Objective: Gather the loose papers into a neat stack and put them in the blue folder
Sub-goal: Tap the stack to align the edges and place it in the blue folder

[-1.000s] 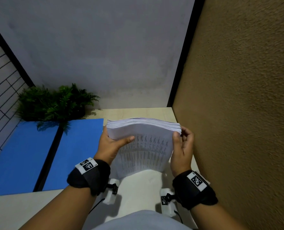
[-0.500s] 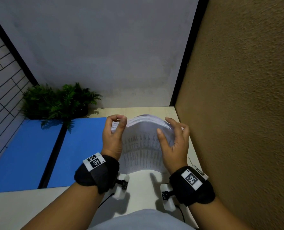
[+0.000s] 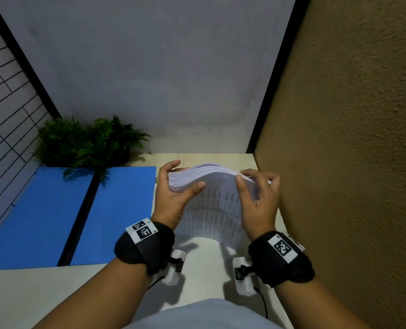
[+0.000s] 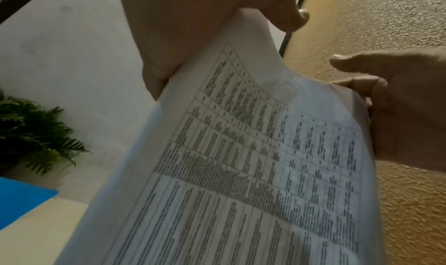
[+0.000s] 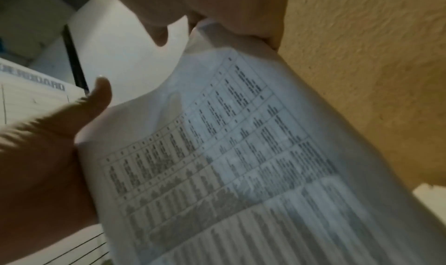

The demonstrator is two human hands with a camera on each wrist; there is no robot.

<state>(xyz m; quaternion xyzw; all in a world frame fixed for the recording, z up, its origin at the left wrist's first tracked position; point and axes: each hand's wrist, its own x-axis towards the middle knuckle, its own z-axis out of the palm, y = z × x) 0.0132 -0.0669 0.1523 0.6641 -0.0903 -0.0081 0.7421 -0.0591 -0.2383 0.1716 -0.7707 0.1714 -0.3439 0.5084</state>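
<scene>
A thick stack of printed papers [image 3: 211,210] stands on its lower edge on the table, its top bowed into an arch. My left hand [image 3: 180,179] grips the stack's upper left corner, thumb on the printed front and fingers curled behind. My right hand [image 3: 251,181] grips the upper right corner the same way. The left wrist view shows the table-printed front sheet [image 4: 241,164] close up, and the right wrist view shows the same sheet [image 5: 241,154]. The blue folder [image 3: 116,210] lies open and flat on the table, left of the stack.
A green fern-like plant [image 3: 85,143] sits at the back left, overhanging the folder's far edge. A rough brown wall [image 3: 339,162] runs close along the right of the stack. Bare pale tabletop [image 3: 43,293] lies in front of the folder.
The stack's top was level a second ago and is now bowed upward. Both hands shifted up to the top corners, and the left thumb came back onto the front sheet.
</scene>
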